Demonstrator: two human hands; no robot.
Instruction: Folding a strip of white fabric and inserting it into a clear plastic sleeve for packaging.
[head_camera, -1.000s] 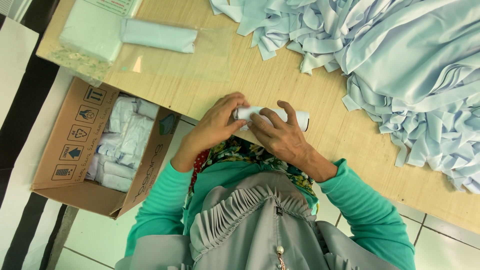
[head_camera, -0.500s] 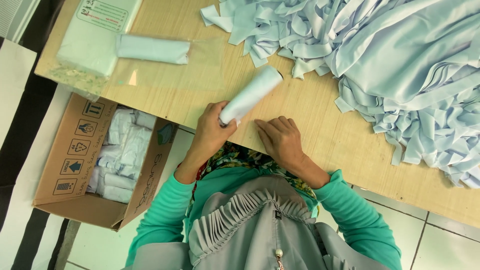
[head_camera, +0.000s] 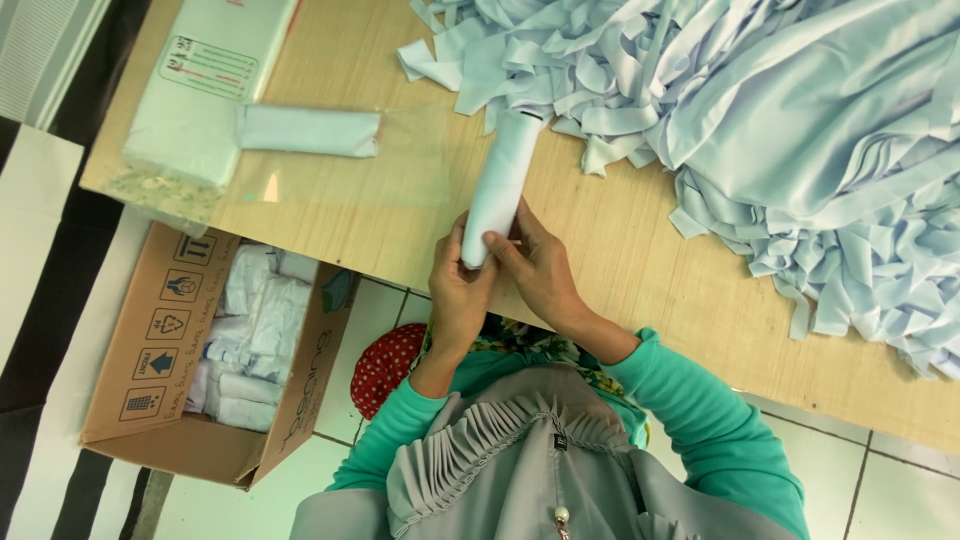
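- Right now we hold the rolled pale-blue cloth (head_camera: 498, 190) by its near end, over the wooden table (head_camera: 620, 270); its far end points away from us and reaches the edge of the heap of loose cloth strips (head_camera: 760, 130).
- Our left hand (head_camera: 462, 290) is wrapped around the roll's near end, fingers curled tight on it; our right hand (head_camera: 535, 265) pinches the same end from the other side, fingers narrow and pressed to the cloth.
- With both grips at one end only, we judge the far end could sag or loosen, since nothing supports it.
- That far tip touches the heap, so a stray strip could catch on it and drag along, or the tip could snag and spoil the roll.
- If our fingers ease off, the wrap could spring open from the near end.
- Well to the left lies a clear plastic bag (head_camera: 330, 150) with another folded pale-blue piece (head_camera: 308, 130) on it, just beside a flat packet stack (head_camera: 205, 95); a sweep of the roll that way could push these about.
- Below the table edge sits an open cardboard box (head_camera: 160, 330) holding packed pieces; a dropped roll could fall beside it onto the tiled floor (head_camera: 880, 490) and pick up dirt.
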